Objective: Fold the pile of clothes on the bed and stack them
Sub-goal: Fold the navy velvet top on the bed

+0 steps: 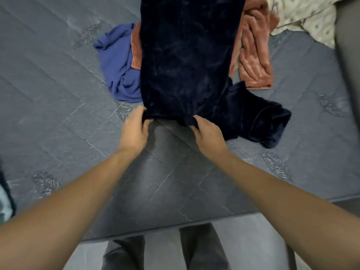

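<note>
A long dark navy velvet garment (185, 55) lies stretched away from me down the middle of the grey mattress (58, 94). My left hand (135, 129) grips its near hem at the left corner. My right hand (207, 131) grips the same hem at the right, fingers curled round the edge. A bunched part of the navy fabric (266, 121) trails off to the right. Under and beside it lie a blue garment (118, 71) on the left and a pink-brown garment (255, 55) on the right.
A pale patterned cloth (303, 16) lies at the far right corner. The mattress's near edge (175, 228) runs just ahead of my legs. A dark-edged object (5, 199) pokes in at the left border.
</note>
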`<control>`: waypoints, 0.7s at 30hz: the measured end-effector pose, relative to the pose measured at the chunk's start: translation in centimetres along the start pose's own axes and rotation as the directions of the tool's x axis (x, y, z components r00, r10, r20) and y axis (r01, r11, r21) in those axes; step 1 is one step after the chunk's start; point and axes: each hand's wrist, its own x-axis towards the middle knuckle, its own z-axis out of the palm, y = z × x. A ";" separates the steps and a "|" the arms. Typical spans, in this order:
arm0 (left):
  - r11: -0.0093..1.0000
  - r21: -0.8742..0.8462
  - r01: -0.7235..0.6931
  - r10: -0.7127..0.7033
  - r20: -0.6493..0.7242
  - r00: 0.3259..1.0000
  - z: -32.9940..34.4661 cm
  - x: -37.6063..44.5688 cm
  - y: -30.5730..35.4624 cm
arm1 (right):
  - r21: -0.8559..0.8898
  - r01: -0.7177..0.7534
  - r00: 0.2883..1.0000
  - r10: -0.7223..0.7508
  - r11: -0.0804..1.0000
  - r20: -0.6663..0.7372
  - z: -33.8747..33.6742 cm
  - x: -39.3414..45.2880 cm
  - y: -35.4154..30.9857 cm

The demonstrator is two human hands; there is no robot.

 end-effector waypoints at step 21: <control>0.968 0.003 -0.253 0.253 -0.009 0.968 -37.3 -0.9 31.3 | 0.240 0.178 0.963 -0.119 0.954 -0.243 -40.0 2.6 -26.6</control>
